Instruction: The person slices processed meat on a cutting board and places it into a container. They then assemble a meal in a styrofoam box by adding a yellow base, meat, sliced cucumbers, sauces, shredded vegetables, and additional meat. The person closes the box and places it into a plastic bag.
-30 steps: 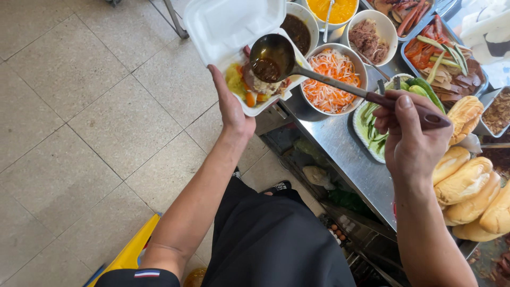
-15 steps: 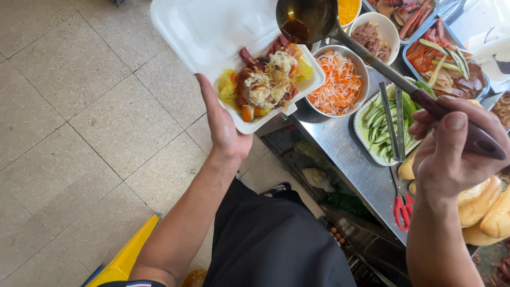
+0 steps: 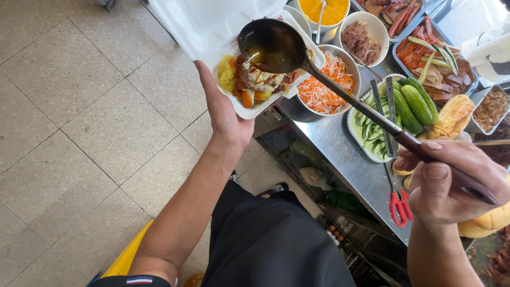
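My left hand (image 3: 225, 114) holds up an open white foam box (image 3: 197, 21) from below. The box carries a mixed meal (image 3: 251, 81) with yellow, orange and brown pieces. My right hand (image 3: 451, 182) grips the dark handle of a long metal ladle (image 3: 272, 45). The ladle's bowl holds brown sauce and hangs just above the food in the box.
A steel counter (image 3: 340, 154) at the right carries a bowl of shredded carrot (image 3: 325, 83), a bowl of minced meat (image 3: 362, 38), a yellow sauce tub (image 3: 321, 10), a plate of cucumbers (image 3: 399, 104) with tongs, a tray of sliced meats (image 3: 431, 53), bread rolls (image 3: 452, 118) and red-handled scissors (image 3: 397, 204). Tiled floor lies at the left.
The ladle went over to the sauce bowls and has come back over the box with sauce in it. The box stays held up in my left hand.
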